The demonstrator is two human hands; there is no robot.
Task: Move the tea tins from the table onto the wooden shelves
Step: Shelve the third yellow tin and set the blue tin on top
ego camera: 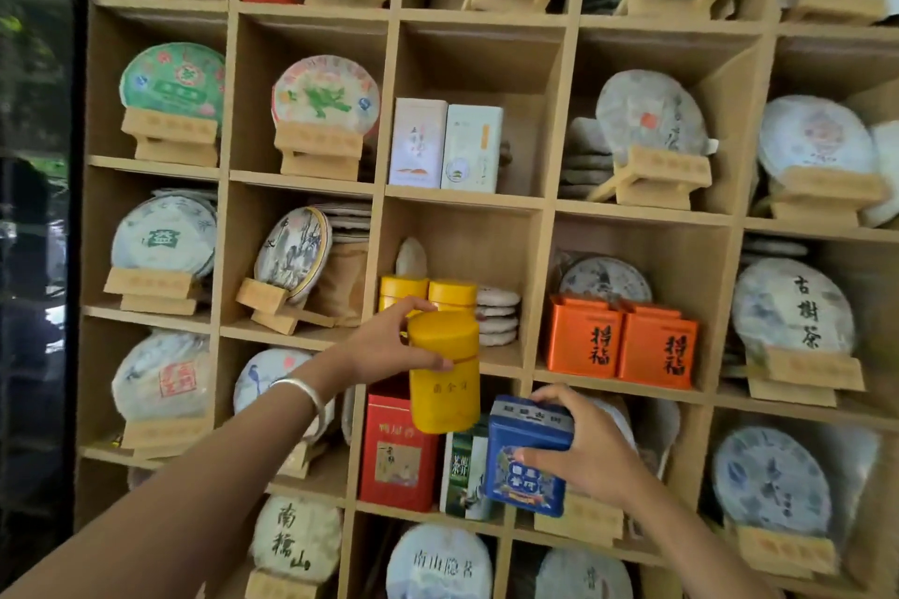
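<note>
Left hand (389,345): grasping the yellow tin (443,370) near its top, thumb on the front face, fingers curled over the lid edge.
Yellow tin: held in the air in front of the wooden shelves (462,198), its long axis nearly upright, the foot leaning slightly toward 5 o'clock, the lid pointing to 12 o'clock.
Goal cubby: I judge it to be the centre cubby, where two yellow tins (428,294) already stand side by side; it lies at 12 o'clock from the held tin, just behind and above it.
Key relation: the held tin's lid overlaps the fronts of the two standing tins, so it must rise above the shelf board and go in upright; the free floor lies toward 2 o'clock, in front of the stacked tea cakes (497,316).
Nearer hand: the left, already at the mouth of that cubby.
Blue tin (528,455): squat and boxy, tilted with its lid leaning toward 1 o'clock, held before the cubby below, beside the red tin (396,450).
Right hand (584,445): clasped around the blue tin's right side, fingers over the lid, thumb on the front.
Counter: not in view.
</note>
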